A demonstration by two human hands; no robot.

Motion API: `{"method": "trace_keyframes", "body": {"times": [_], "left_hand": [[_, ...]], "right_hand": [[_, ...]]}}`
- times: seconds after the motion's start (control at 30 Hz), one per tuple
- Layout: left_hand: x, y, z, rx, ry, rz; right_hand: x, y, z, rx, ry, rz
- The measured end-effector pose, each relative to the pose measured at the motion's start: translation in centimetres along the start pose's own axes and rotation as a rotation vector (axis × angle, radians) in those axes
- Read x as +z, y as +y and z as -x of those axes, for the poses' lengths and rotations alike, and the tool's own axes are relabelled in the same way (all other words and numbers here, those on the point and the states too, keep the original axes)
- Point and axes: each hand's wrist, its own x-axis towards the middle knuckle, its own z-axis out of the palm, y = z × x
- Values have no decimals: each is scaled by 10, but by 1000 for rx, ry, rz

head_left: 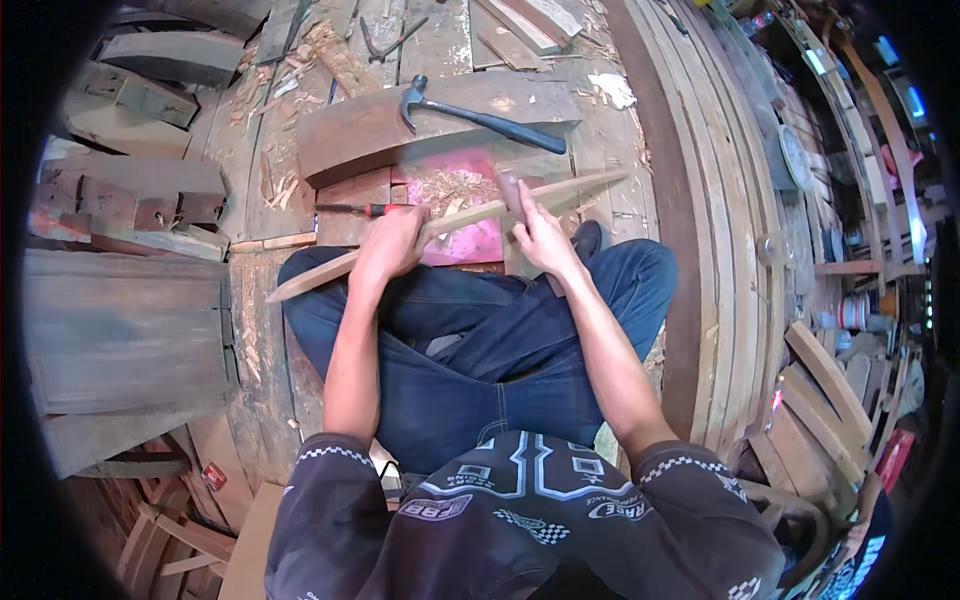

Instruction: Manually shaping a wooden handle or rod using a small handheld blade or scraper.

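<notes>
Wooden strip, long and pale, lies slantwise above the person's crossed legs, its near end over the left knee; the left forearm rises almost straight, and the left hand, knuckles up, curls its fingers over the strip and grips it; the right forearm angles inward, and the right hand has its fingers wrapped around a brown tool, blurred, held across the strip; the strip's long axis runs from lower left to upper right, a tapered end pointing each way; beyond the left fingers is a red-and-black tool, and farther off, a hammer rests on a thick timber.
</notes>
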Motion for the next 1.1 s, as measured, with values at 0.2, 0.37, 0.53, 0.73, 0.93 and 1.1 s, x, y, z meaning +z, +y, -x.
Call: {"method": "trace_keyframes", "body": {"times": [0.2, 0.37, 0.53, 0.73, 0.93, 1.1], "left_hand": [[-28, -18, 14, 6, -60, 27], [-19, -35, 5, -32, -119, 145], [-26, -22, 1, -154, -113, 230], [-17, -27, 0, -100, -172, 224], [-13, -27, -2, -137, -241, 265], [-7, -29, 1, -85, -257, 252]], "right_hand": [[3, -16, -4, -162, -76, -247], [2, -18, -10, -168, -119, -174], [-4, -22, -12, -78, -170, -185], [-7, -25, -12, -74, -162, -84], [-7, -22, -13, -38, -192, -116], [-6, -21, -13, -47, -173, -108]]}}
